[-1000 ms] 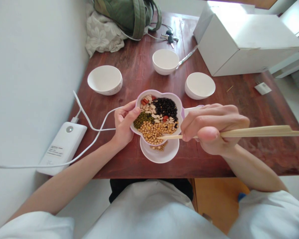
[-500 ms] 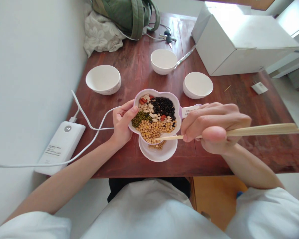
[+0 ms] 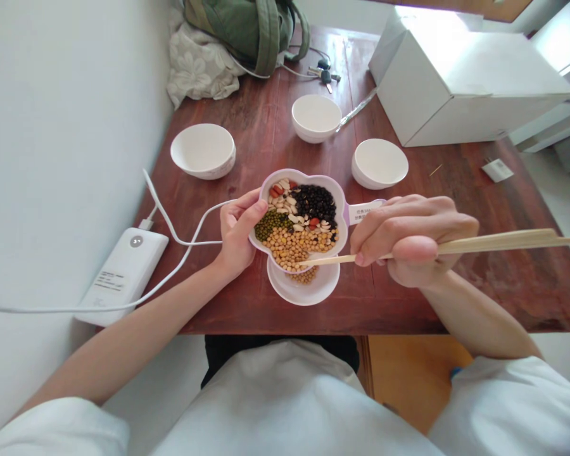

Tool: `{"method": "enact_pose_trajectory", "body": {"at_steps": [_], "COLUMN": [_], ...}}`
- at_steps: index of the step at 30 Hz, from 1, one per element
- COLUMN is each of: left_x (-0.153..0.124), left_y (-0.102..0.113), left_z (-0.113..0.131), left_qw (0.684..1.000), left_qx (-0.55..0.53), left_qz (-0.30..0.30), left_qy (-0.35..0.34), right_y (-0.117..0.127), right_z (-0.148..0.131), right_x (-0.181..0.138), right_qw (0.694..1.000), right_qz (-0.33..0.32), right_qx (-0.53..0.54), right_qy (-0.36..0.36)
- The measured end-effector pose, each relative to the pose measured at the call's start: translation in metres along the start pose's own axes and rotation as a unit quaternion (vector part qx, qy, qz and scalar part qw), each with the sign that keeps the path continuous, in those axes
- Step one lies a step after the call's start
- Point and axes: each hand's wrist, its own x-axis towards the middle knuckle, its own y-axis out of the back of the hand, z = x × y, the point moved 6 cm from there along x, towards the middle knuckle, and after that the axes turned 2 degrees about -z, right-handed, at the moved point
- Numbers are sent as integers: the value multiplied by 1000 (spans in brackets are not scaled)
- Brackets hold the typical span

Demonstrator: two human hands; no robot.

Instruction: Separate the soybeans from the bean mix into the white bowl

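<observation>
A lilac flower-shaped dish (image 3: 341,201) holds black beans, green mung beans, yellow soybeans, white kernels and a few red ones. My left hand (image 3: 236,231) is closed on its left rim and holds it tilted over a small white bowl (image 3: 300,292) at the table's near edge; some yellow beans lie in that bowl. My right hand (image 3: 411,235) grips a pair of wooden chopsticks (image 3: 494,243), whose tips rest among the yellow beans at the dish's near rim.
Three more white bowls stand behind: left (image 3: 202,149), centre (image 3: 316,116), right (image 3: 380,163). A white power bank (image 3: 122,274) with a cable lies at the left edge. A white box (image 3: 460,82), a green bag (image 3: 247,28), patterned cloth and keys (image 3: 323,71) sit at the back.
The chopstick tips shifted slightly along the dish's near rim among the yellow beans. Both hands keep their grips; the view has moved a little.
</observation>
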Motion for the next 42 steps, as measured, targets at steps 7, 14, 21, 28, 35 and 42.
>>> {"method": "enact_pose_trajectory", "body": {"at_steps": [7,14,21,28,35,42], "left_x": [-1,0,-1,-1,-1,0], "left_y": [1,-2,2,0,-1,-1], "left_z": [0,1,-1,-1,1,0], "left_qw": [1000,1000,1000,1000,1000,1000], "left_qx": [4,-3,6,4,4,6], "left_qz": [13,-4,3,11,9,9], "left_qy": [0,-1,-7,7,8,1], "right_y": [1,1,1,1,0,0], "right_z": [-2,-1,-3,-6,-7,-7], "right_x": [5,5,9,11,11,9], "right_qw": [1000,999,1000,999,997,997], "right_qz": [-19,-21,5,-8,18,19], "right_qx": [18,24,-3,4,23,17], "right_qy": [-14,-5,19,47,70,77]}}
